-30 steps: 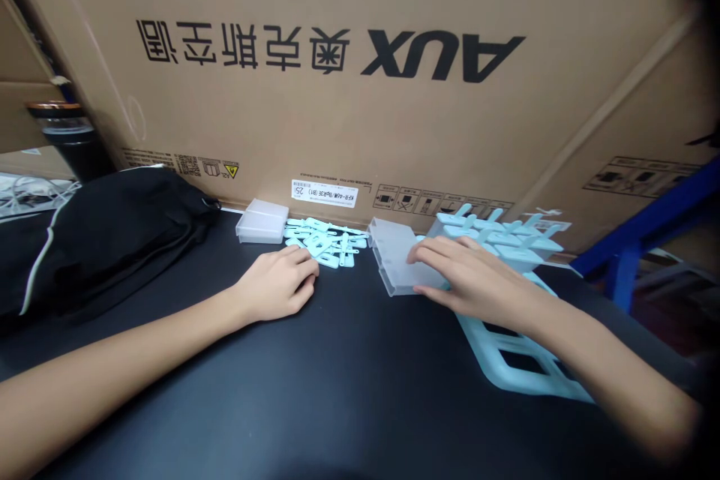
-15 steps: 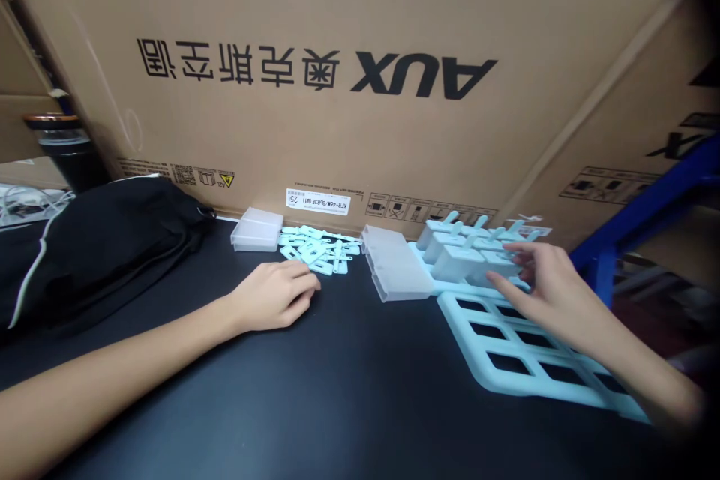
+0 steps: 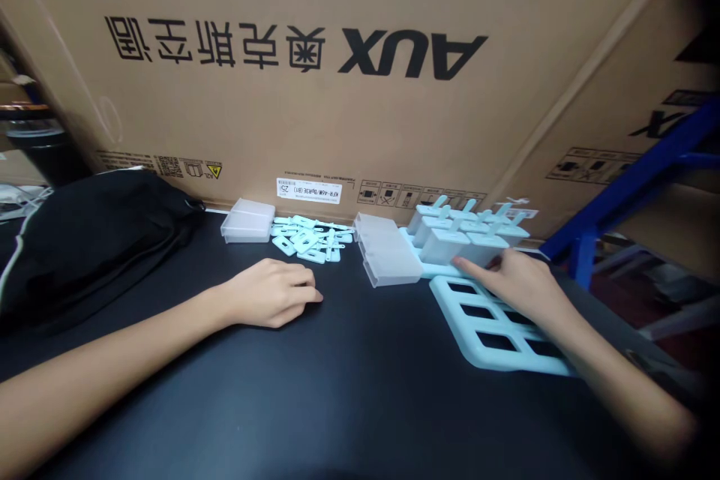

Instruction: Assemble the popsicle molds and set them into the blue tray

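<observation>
My left hand point(image 3: 270, 296) lies palm down on the black table, fingers loosely curled, holding nothing, just in front of a pile of small pale blue sticks point(image 3: 307, 235). My right hand point(image 3: 514, 281) rests on a pale blue grid tray point(image 3: 495, 356), fingertips touching the nearest of several frosted moulds point(image 3: 469, 236) standing in the tray's far end. A frosted plastic mould point(image 3: 388, 259) lies on the table between my hands.
A second frosted plastic mould point(image 3: 247, 221) lies left of the sticks. A black bag point(image 3: 84, 240) fills the left side of the table. A large cardboard carton point(image 3: 349, 67) forms a wall behind everything. A blue metal frame point(image 3: 630, 199) stands at the right.
My right hand left the frosted mould in the middle, moved right over the tray, and now touches the moulds in it. My left hand slid slightly toward me.
</observation>
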A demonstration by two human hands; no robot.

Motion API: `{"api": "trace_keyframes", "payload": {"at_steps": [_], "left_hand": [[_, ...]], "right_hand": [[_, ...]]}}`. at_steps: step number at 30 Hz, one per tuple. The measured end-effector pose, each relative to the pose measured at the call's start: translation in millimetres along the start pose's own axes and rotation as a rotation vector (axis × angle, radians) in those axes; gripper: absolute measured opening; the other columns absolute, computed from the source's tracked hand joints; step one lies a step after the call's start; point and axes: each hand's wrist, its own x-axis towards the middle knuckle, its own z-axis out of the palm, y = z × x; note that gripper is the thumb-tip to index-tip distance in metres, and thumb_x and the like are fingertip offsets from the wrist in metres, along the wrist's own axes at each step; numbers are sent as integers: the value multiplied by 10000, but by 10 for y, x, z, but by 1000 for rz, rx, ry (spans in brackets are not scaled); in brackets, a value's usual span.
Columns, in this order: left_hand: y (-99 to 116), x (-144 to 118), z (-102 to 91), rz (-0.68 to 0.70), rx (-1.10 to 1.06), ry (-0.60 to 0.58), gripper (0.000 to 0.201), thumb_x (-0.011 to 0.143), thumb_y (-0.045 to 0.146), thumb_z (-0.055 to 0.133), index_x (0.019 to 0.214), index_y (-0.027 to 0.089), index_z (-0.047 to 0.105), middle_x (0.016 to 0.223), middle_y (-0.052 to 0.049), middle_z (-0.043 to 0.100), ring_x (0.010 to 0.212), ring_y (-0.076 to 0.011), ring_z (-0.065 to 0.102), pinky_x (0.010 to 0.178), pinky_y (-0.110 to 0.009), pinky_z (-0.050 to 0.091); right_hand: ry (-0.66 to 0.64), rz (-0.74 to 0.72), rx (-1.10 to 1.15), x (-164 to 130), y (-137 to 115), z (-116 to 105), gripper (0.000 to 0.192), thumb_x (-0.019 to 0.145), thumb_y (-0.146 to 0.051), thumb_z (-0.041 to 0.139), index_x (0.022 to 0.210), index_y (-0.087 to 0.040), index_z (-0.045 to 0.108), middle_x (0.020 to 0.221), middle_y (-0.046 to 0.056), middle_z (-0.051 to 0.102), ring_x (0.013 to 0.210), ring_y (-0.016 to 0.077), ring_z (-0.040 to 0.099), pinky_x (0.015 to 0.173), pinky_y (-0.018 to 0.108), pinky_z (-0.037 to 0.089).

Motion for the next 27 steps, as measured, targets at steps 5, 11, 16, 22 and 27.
{"api": "trace_keyframes", "payload": {"at_steps": [5, 11, 16, 22, 27], "left_hand": [[13, 6, -25, -129, -33, -23, 241, 939, 207, 427, 1102, 238, 601, 980, -30, 619, 800, -158, 624, 708, -260, 498], [14, -9, -28, -151, -52, -11, 212, 933, 212, 437, 1076, 238, 591, 985, -29, 621, 812, -161, 631, 726, -260, 498], [8, -23, -21, -150, -52, -4, 209, 933, 218, 438, 1074, 241, 591, 988, -22, 618, 812, -161, 631, 721, -264, 497], [4, -24, 2, -255, -32, 23, 194, 930, 238, 433, 1013, 231, 608, 950, -22, 626, 796, -169, 632, 679, -275, 481], [17, -31, 4, -383, 3, 21, 207, 941, 262, 408, 982, 219, 605, 932, -27, 632, 791, -185, 631, 635, -279, 458]], "right_hand": [[19, 73, -81, -78, -170, -67, 547, 803, -703, 382, 677, -202, 563, 755, 185, 645, 808, 366, 635, 647, 428, 449], [70, 72, -74, -113, -193, -36, 582, 821, -689, 346, 816, -161, 591, 853, 223, 657, 870, 394, 637, 692, 447, 459], [113, 146, 121, -102, -155, -139, 554, 810, -677, 385, 891, -158, 560, 874, 223, 663, 920, 410, 621, 769, 456, 459], [314, 81, 308, -252, -458, -456, 368, 794, -523, 490, 981, -208, 527, 1012, 171, 663, 943, 332, 623, 800, 435, 454], [-65, -327, 73, -261, -1253, -492, 435, 827, -496, 421, 1121, -177, 433, 847, 132, 654, 695, 262, 596, 612, 387, 448]]}}
